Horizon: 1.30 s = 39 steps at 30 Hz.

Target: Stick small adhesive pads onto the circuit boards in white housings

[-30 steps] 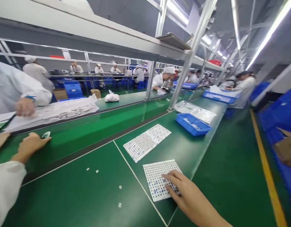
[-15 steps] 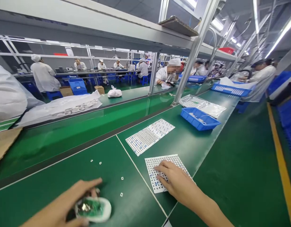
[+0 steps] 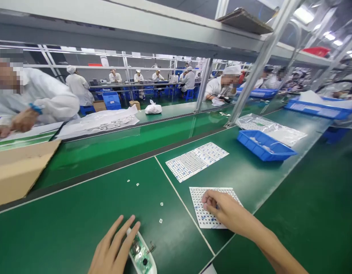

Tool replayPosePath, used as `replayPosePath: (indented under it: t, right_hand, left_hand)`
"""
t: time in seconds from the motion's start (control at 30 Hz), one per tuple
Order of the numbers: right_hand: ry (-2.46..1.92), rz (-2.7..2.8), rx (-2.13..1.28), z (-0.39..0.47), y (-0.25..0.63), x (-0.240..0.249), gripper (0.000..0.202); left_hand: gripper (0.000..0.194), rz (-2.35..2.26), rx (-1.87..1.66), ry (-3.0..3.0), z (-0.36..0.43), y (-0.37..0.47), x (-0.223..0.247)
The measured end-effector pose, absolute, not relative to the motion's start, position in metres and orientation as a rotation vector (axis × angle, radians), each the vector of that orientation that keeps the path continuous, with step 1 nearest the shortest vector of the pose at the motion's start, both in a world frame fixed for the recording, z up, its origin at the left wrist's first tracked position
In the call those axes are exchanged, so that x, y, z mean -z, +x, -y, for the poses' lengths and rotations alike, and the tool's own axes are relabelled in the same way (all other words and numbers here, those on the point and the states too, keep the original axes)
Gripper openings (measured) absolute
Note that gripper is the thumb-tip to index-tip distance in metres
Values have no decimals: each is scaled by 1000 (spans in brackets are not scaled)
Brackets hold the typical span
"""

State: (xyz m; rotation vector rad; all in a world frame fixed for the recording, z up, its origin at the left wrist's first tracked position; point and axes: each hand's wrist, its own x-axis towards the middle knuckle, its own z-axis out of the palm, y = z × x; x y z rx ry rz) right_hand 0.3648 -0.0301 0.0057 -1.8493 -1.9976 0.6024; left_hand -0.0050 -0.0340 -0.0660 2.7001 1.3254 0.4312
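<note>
My left hand (image 3: 116,247) lies at the near edge with its fingers stretched out and slightly apart. Its fingertips reach over the upper end of a white oval casing (image 3: 153,266), which holds a green circuit board (image 3: 141,254). A small metal piece sticks out at the casing's right side. Over a white sheet (image 3: 203,217) with rows of small dark-holed pads, my right hand (image 3: 224,209) is closed, thumb and fingers curled together. Whatever they pinch, if anything, is too small to make out. Several small white pads, one of them a loose pad (image 3: 160,220), lie between the hands.
Two more dotted sheets (image 3: 197,161) lie further back, near a blue tray (image 3: 266,146) of small pale parts and a plastic-wrapped stack (image 3: 271,127). A cardboard piece (image 3: 21,171) is at left, below a co-worker's arms. A metal post (image 3: 250,72) rises behind.
My left fingers have straightened, and the casing is now turned lengthwise and further right. My right fingers have gone from spread on the sheet to curled together. The view has swung left.
</note>
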Motion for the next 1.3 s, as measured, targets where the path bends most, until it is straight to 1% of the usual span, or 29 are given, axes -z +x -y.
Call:
replayPosePath:
  t: [0.17, 0.27, 0.37, 0.47, 0.57, 0.63, 0.73, 0.77, 0.83, 0.93, 1.1, 1.3]
  right_hand:
    - [-1802, 2074, -577, 30, 377, 20, 30]
    - [-1814, 2114, -545, 29, 386, 40, 32]
    - [-1806, 2178, -528, 30, 393, 48, 30]
    - [-1815, 2199, -614, 33, 399, 38, 29]
    - [-1810, 2155, -563, 40, 392, 14, 27]
    - [-1706, 2189, -523, 49, 371, -6, 21]
    - [-1462, 2360, -649, 65, 314, -27, 10]
    - [-1381, 2415, -661, 69, 293, -30, 11]
    - [-1239, 2545, -672, 75, 255, -27, 18]
    - [-1301, 2523, -662, 75, 222, -17, 23]
    - [-1501, 2374, -908, 70, 219, -13, 18]
    - [-1510, 2404, -962, 68, 222, -11, 21]
  left_hand:
    - [116, -1230, -331, 2630, 48, 14, 35]
    - [114, -1246, -290, 2497, 52, 23, 25]
    - [112, -1263, -265, 2418, 56, 25, 26]
    - [111, -1242, -297, 2391, 60, 24, 29]
    - [110, -1197, -336, 2380, 61, 23, 27]
    - [109, -1178, -358, 2372, 60, 24, 26]
    - [108, -1171, -389, 2353, 59, 25, 25]
    - [110, -1168, -398, 2353, 58, 26, 25]
    - [113, -1157, -409, 2363, 57, 26, 25]
    - [111, -1141, -414, 2379, 57, 26, 26]
    - [103, -1149, -434, 2436, 57, 27, 29]
    - [105, -1150, -426, 2484, 56, 30, 28]
